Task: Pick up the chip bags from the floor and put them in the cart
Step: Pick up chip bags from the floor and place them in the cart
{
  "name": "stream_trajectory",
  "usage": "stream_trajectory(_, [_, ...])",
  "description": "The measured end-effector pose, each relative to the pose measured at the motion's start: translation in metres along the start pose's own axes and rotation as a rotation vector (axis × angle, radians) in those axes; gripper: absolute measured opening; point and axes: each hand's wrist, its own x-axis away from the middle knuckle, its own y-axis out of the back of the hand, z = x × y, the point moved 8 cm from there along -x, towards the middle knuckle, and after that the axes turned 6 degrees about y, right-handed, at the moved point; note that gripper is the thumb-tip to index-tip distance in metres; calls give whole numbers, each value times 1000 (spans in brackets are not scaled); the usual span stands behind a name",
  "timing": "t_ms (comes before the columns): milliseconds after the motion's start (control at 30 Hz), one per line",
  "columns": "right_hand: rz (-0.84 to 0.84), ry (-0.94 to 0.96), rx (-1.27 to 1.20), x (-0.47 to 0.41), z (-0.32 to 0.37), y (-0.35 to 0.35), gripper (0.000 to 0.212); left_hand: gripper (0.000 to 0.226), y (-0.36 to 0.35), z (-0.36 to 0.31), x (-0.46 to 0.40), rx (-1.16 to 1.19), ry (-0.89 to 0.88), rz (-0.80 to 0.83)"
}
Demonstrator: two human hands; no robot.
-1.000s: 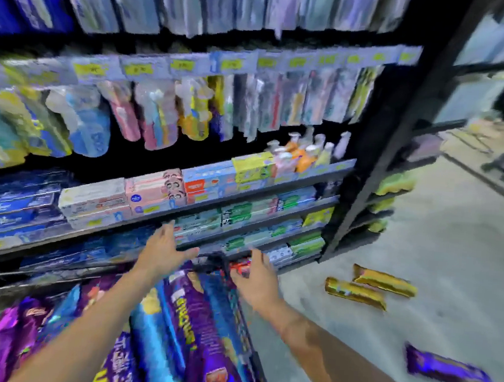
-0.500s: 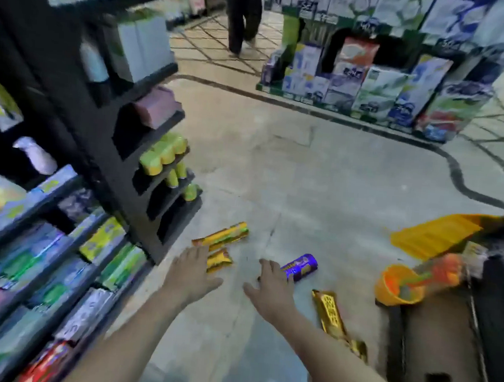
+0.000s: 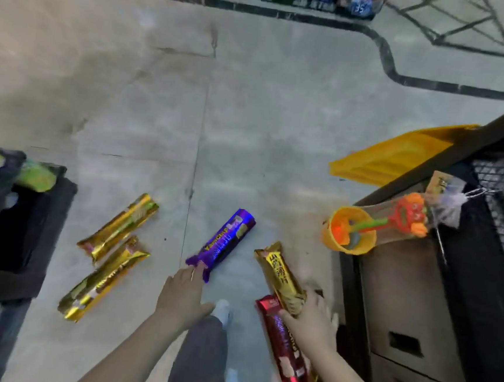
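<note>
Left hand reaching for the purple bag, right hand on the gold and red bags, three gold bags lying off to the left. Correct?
Not quite: the head view shows two gold bags on the left, not three. The rest holds: the left hand reaches the purple bag, and the right hand is on the gold bag and red bag.

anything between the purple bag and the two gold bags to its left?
Head view: only bare floor lies between the purple bag and the two gold bags. A floor seam runs through the gap.
</note>
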Motion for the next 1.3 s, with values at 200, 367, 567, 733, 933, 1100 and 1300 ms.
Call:
stream_trajectory(200, [29,-140,-17,-132,-50,-94,92,84,-75,-2,-172,-13,-20,32])
stream_trajectory(367, [43,-160,-51,-233,-81,-179,104,85,-146,-2,-294,107,17,27])
stream_trajectory(567, [-7,-173,-78,-331,-115,-275,121,107,-234,3,-410,21,10,-54])
stream_trajectory(733, [-36,-180,17,-365,-134,-327,130,118,-277,24,-464,24,81,-126])
stream_trajectory(933, [-128,-119,59,-364,-131,-329,95,99,-287,38,-461,192,130,-189])
stream_trajectory(1100, [-109,-131,-90,-331,-105,-279,83,89,-255,35,-404,391,222,-127])
stream_trajectory(1300, [-140,-93,-261,-243,-39,-143,75,87,-139,18,-268,660,236,-112])
